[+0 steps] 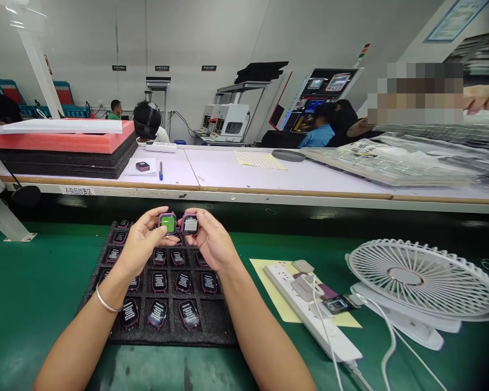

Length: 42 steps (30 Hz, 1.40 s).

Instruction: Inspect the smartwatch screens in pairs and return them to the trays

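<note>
L hand (140, 244) pinches a purple-rimmed smartwatch (168, 222) w/ lit green screen, R hand (212, 241) a 2nd watch (189, 224) showing text; both grips clenched on the edges, just above a black foam tray (215, 326) of matching watches (158, 282) on the green worktop (32, 304). Watches look light and stiff, glass likely slippery and fragile, so rim's the safest hold.

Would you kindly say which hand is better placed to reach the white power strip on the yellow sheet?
Probably the right hand: it is on the strip's side of the foam tray, though it holds a watch.
</note>
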Each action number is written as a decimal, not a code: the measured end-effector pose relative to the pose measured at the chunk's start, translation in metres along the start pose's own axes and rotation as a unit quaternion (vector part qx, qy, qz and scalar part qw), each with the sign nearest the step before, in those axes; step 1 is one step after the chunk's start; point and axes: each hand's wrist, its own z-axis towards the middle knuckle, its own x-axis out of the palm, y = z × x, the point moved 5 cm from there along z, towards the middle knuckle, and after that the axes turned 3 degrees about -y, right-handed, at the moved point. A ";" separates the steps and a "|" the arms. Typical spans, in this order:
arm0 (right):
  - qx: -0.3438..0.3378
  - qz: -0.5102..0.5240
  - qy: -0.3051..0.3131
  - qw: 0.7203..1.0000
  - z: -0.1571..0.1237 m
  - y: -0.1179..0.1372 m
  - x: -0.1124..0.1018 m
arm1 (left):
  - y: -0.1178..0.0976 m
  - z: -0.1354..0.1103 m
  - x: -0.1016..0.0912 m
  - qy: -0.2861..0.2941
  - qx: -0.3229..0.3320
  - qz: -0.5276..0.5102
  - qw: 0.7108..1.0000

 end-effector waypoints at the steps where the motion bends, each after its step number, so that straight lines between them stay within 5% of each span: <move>1: -0.001 0.000 0.001 1.000 0.000 0.000 0.000 | 0.000 0.001 -0.001 -0.005 0.001 0.005 1.000; 29: 0.009 -0.013 0.017 1.000 -0.002 0.000 0.004 | -0.003 0.002 -0.005 -0.012 -0.012 -0.041 0.999; 42: 0.033 -0.060 0.040 0.997 -0.004 -0.004 0.004 | -0.004 0.003 -0.009 -0.042 0.005 0.015 0.999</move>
